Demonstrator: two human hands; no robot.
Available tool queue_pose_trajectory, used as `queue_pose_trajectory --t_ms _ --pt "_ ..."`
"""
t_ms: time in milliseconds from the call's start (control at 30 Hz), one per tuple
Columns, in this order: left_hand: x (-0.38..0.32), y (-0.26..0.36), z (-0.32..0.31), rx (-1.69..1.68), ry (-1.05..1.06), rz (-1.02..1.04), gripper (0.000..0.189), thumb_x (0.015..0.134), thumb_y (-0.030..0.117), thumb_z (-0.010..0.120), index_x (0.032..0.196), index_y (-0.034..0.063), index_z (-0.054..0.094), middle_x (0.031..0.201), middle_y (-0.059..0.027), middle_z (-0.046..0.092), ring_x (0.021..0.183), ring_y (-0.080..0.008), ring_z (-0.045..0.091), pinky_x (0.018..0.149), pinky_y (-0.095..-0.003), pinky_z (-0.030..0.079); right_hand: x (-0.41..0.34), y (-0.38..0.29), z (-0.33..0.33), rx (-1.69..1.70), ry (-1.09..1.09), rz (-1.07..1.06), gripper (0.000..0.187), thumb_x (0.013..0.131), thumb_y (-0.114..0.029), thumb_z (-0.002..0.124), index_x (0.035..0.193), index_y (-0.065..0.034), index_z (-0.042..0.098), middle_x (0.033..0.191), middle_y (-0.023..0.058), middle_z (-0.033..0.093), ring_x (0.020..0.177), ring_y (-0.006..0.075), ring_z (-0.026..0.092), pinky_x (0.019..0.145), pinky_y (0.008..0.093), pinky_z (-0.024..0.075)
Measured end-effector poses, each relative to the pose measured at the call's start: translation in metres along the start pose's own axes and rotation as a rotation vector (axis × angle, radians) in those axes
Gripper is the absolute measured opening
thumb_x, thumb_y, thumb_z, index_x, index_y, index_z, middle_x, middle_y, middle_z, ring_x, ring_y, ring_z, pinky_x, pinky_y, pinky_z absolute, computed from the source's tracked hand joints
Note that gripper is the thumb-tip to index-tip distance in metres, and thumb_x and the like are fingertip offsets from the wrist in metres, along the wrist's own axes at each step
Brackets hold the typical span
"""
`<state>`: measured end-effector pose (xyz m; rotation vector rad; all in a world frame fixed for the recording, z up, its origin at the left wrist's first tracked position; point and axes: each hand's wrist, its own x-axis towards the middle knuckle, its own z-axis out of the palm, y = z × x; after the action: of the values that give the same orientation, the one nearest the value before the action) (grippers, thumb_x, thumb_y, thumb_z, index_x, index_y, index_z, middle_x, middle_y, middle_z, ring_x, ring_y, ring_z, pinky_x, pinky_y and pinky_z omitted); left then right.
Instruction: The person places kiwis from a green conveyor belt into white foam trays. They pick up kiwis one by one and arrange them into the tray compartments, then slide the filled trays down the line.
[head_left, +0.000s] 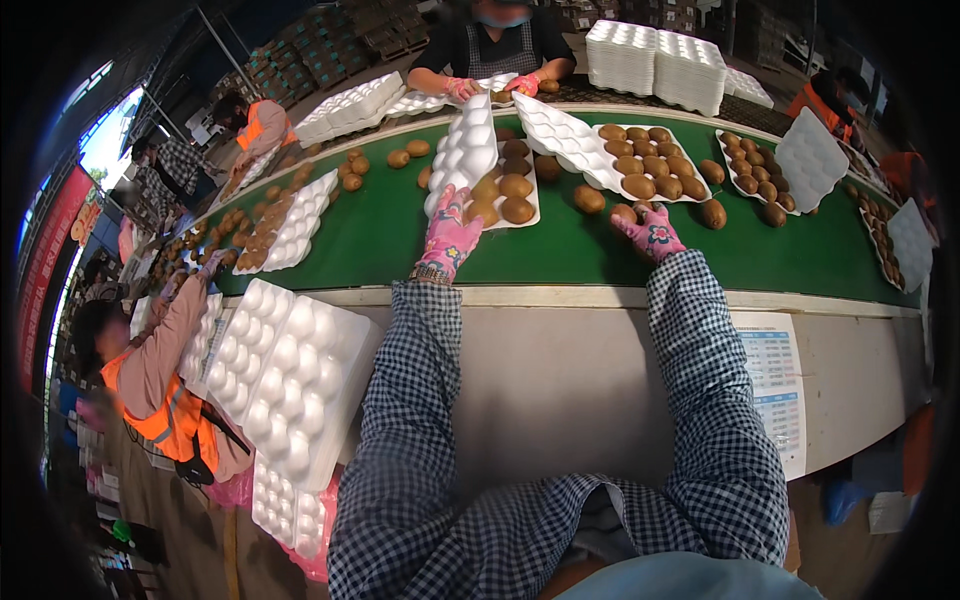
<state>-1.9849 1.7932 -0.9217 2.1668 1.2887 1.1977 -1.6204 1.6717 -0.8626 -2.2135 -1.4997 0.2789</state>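
Observation:
My left hand (452, 234), in a pink flowered glove, grips the near edge of a white foam fruit tray (531, 213). The raised dimpled lid (466, 150) of this tray tilts up on its left side. Brown kiwifruit (516, 185) sit in its cups. My right hand (655, 232), in a matching glove, has its fingers around a kiwifruit (624, 213) just above the green belt (570, 262). Directly beyond it lies another open foam tray (694, 199) filled with kiwifruit. A loose kiwifruit (589, 199) rests to the left of my right hand.
Across the belt, a co-worker's gloved hands (463, 88) handle a tray. Stacked foam trays stand at the far side (656, 67) and by my left arm (300, 375). At left a co-worker in an orange vest (169, 412) reaches over the belt. A printed sheet (772, 390) hangs on the near panel.

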Motion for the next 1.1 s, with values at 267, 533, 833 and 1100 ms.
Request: queue_pose_trajectory --t_ms 267,533,833,1100 --pt "-0.155 0.051 -0.135 0.376 0.437 0.124 0.049 0.088 0.023 0.07 0.134 0.009 0.06 0.137 -0.014 0.06 0.132 -0.0347 0.051 0.116 -0.0526 0.031 0.004 -0.006 -0.004 -0.269 -0.106 -0.023 0.083 0.088 -0.07 0.061 0.142 -0.0074 0.055 0.16 0.0304 0.028 0.152 0.0403 0.022 0.121 0.0436 0.0289" --pt "-0.354 -0.022 -0.274 0.56 0.128 -0.548 0.036 0.073 0.025 0.084 0.105 0.0127 0.076 0.107 -0.008 0.073 0.108 -0.0278 0.066 0.097 -0.0436 0.051 0.006 0.006 -0.005 -0.292 -0.134 -0.13 0.082 0.082 -0.066 0.072 0.135 -0.0039 0.061 0.151 0.0221 0.042 0.136 0.0367 0.046 0.113 0.041 0.0403" --pt "-0.365 -0.047 -0.31 0.51 0.026 -0.158 0.014 0.082 0.016 0.069 0.092 0.0102 0.077 0.089 -0.0091 0.071 0.089 -0.0318 0.065 0.081 -0.0414 0.053 -0.056 0.05 0.006 1.519 -0.221 0.018 0.072 0.09 -0.062 0.068 0.14 -0.0142 0.052 0.13 0.0071 0.059 0.106 0.0218 0.062 0.086 0.0353 0.0559" --pt "-0.356 -0.072 -0.334 0.693 -0.023 -0.208 0.016 0.089 0.015 0.059 0.095 0.0088 0.073 0.093 -0.0122 0.071 0.096 -0.0317 0.067 0.086 -0.0429 0.053 -0.093 0.029 0.034 1.667 -0.204 0.16 0.07 0.088 -0.061 0.071 0.137 -0.0143 0.052 0.131 0.0101 0.056 0.102 0.0281 0.058 0.084 0.037 0.0568"
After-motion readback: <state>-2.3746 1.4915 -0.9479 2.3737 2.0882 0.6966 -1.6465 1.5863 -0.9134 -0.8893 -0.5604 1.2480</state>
